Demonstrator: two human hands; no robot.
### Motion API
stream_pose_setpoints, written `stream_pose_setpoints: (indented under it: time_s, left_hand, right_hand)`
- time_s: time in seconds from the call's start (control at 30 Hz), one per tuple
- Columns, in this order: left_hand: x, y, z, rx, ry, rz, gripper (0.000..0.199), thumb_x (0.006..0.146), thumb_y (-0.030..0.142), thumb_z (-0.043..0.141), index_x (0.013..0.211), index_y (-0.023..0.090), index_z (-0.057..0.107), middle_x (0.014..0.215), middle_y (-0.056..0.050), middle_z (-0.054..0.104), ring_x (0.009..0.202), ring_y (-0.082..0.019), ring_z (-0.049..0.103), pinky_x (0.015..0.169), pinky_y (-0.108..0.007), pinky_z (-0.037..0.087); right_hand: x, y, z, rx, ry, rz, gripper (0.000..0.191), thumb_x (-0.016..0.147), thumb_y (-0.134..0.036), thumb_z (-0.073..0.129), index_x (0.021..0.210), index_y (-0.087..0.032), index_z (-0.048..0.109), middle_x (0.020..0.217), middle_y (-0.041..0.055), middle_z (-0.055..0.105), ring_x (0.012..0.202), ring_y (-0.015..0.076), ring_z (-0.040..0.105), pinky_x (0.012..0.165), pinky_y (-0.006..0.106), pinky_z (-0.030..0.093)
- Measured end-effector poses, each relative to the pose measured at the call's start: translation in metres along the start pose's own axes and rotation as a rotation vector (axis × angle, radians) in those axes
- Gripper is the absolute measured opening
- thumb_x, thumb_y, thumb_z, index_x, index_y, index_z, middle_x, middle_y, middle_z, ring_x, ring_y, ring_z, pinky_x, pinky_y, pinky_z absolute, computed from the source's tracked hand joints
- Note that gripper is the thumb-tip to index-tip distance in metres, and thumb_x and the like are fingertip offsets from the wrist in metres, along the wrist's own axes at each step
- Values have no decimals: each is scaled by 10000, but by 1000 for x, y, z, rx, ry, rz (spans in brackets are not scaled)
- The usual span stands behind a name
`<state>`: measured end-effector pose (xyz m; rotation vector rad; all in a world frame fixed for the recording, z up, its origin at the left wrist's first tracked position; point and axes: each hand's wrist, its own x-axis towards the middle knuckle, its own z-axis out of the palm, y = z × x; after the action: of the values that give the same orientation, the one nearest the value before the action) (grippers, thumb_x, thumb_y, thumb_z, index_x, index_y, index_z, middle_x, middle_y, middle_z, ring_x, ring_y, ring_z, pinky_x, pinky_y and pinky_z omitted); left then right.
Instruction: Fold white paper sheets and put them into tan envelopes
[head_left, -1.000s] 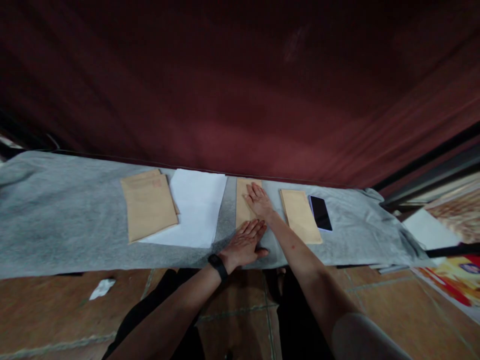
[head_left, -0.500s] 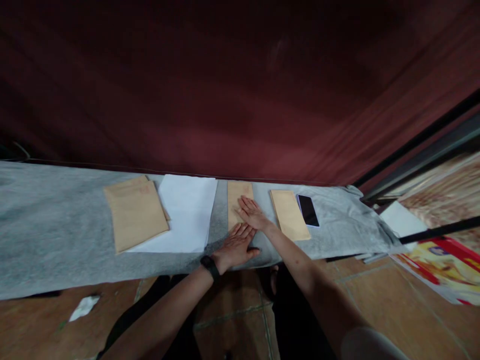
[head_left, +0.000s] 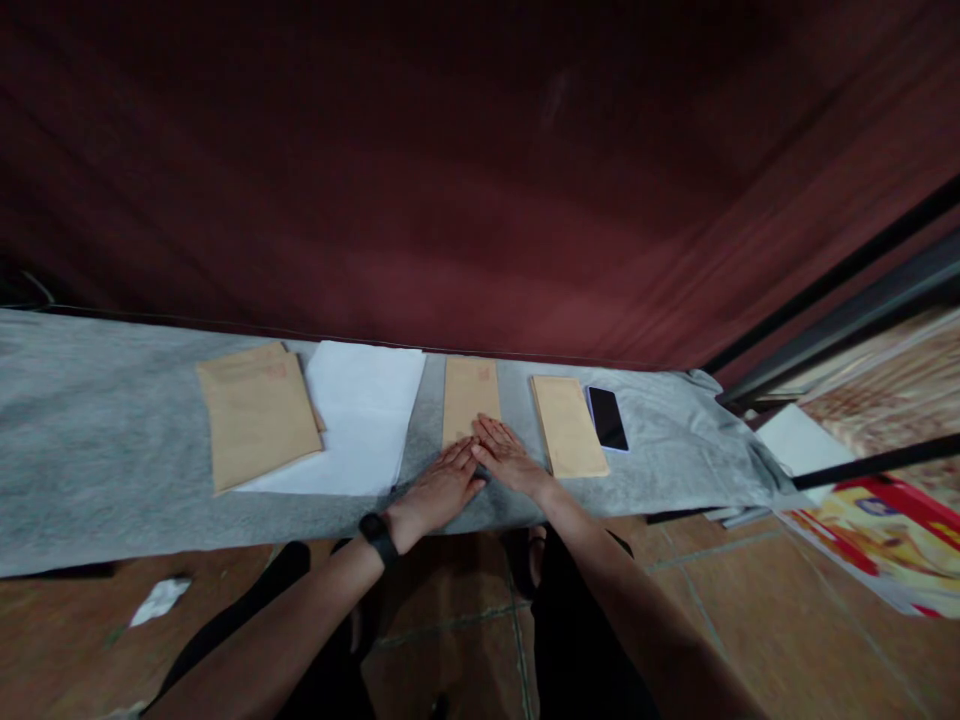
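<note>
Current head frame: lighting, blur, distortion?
Head view: dim, the maroon backdrop fading near-black up top; white sheets brightest; left hand and right hand distinguishable but soft; red mark on the middle envelope unreadable; wide-angle stretch at the edges, notably the red-and-yellow packaging.

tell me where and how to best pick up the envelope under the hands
Probably by its right edge near the far end, from the right: the envelope lies flat, the left hand and right hand cover its near end, and cloth separates it from the next stack.
</note>
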<state>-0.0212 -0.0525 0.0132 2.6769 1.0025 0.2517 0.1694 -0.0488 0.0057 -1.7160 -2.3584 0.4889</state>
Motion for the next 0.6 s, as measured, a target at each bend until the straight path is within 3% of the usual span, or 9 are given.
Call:
stream_pose_setpoints:
  time_s: [0.17,0.3,0.43,0.6]
  left_hand:
    - [2,-9,-1,21,62,-43,464,1001,234,400,1440,108,488,1517,-162,495,1429,-222,440,1169,-386,374]
    - [2,-10,2,68,86,-51,443,993,183,407,1416,103,510,1482,-180,529,1403,-237,476,1144,-394,404]
    - [5,-9,-1,112,98,-47,413,958,111,442,1355,123,557,1429,-169,580,1343,-236,539,1106,-378,441]
    - [5,-14,-12,101,135,-87,269,960,109,467,1165,158,634,1304,-125,658,1223,-226,617,1013,-362,502]
  right_hand:
    - [-24,6,3,39,26,-46,646,1036,-534,372,1589,-219,263,1654,79,256,1537,187,220,1267,429,207]
    - [-32,10,6,80,58,-77,672,999,-467,502,1584,-224,277,1653,80,261,1535,195,232,1268,435,213]
    - [-30,14,5,167,131,-97,591,957,-337,590,1517,-238,431,1597,79,392,1483,210,362,1241,449,294]
    - [-24,19,-2,330,228,-112,388,921,-153,594,1288,-252,675,1380,52,644,1317,188,573,1151,391,446]
